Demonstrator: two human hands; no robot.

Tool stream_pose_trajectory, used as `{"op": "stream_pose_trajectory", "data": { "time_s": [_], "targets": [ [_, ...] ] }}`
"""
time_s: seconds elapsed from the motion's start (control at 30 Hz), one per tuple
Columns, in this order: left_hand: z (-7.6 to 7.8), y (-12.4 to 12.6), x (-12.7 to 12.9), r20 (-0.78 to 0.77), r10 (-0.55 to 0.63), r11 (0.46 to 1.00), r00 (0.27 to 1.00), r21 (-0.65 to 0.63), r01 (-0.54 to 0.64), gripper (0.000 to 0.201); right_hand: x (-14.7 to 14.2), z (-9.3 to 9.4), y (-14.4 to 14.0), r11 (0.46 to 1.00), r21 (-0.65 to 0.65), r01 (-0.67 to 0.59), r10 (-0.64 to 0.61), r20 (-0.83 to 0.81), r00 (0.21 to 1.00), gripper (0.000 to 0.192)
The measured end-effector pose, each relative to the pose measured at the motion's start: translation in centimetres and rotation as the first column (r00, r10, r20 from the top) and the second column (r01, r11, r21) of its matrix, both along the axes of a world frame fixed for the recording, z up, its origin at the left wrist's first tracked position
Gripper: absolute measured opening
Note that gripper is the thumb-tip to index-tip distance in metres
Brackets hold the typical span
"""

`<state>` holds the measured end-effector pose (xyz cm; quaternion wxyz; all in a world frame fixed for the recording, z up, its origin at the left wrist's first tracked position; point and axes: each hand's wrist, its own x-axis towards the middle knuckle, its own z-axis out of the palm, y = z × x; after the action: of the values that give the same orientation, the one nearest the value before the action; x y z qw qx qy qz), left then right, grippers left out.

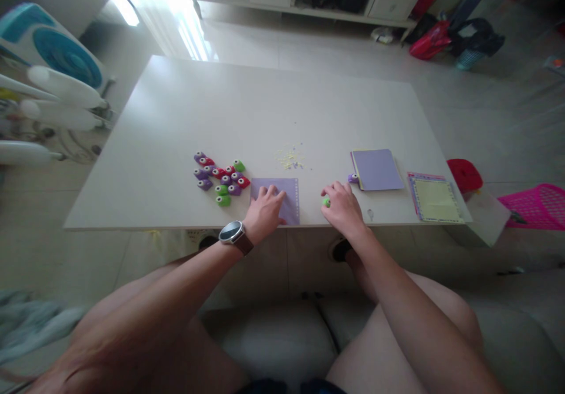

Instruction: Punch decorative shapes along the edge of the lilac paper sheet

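My left hand (263, 210), with a watch on its wrist, lies with spread fingers on a purple paper sheet (288, 192). A row of small punched holes runs down the sheet's right edge. To the right of the sheet, my right hand (345, 207) has its fingers curled around a small green craft paper punch (326, 201). Just beyond that hand a purple punch (352, 178) touches the left side of a stack of purple paper (378, 170). Several purple, red and green punches (226, 179) cluster left of my left hand.
Paper confetti (292, 159) is scattered beyond the sheet on the white table (265, 106). Sheets with punched borders (435, 199) lie at the right front corner, near a small clear piece (370, 213). A pink basket (536, 206) stands off the table's right side.
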<state>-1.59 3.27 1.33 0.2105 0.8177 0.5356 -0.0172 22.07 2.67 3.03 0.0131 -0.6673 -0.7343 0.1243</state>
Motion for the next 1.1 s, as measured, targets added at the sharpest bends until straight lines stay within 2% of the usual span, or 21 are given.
{"op": "stream_pose_trajectory", "data": {
  "time_s": [0.23,0.4,0.6,0.7,0.77,0.87,0.97,1.1],
  "targets": [
    [0.0,-0.1,0.2,0.026,-0.015,1.0,1.0,0.005,0.015,0.062,0.5,-0.4,-0.2,0.993,-0.118,0.015,-0.014,0.007,1.0,0.029],
    [-0.2,-0.2,0.8,0.034,-0.04,0.999,0.999,0.029,0.039,0.058,0.2,-0.1,-0.2,0.994,-0.11,0.028,-0.027,0.009,1.0,0.027],
    [0.0,0.5,0.6,0.087,-0.037,0.996,0.996,0.081,0.03,0.051,-0.5,0.0,0.2,0.997,-0.046,0.054,-0.063,-0.215,0.975,0.025],
    [0.6,1.0,0.4,0.179,-0.036,0.995,0.983,0.095,0.019,0.047,-0.9,0.0,0.3,0.999,0.001,0.036,-0.034,-0.308,0.951,0.023],
    [1.0,1.1,0.4,0.277,-0.056,0.997,0.959,0.066,0.04,0.047,-1.4,-0.2,0.2,1.0,0.013,0.009,-0.003,-0.398,0.918,0.022],
    [1.3,1.0,0.6,0.39,-0.149,0.989,0.908,0.036,0.147,0.05,-2.1,-0.3,-0.1,0.999,-0.009,-0.038,0.027,-0.545,0.838,0.022],
    [1.4,0.7,0.8,0.425,-0.217,0.976,0.879,0.064,0.21,0.047,-2.6,-0.3,-0.3,0.998,-0.062,-0.028,-0.019,-0.647,0.762,0.02],
    [1.9,0.6,0.8,0.463,-0.22,0.975,0.858,0.092,0.2,0.042,-3.0,-0.1,-0.5,0.994,-0.112,-0.003,-0.084,-0.762,0.642,0.025]
  ]
}}
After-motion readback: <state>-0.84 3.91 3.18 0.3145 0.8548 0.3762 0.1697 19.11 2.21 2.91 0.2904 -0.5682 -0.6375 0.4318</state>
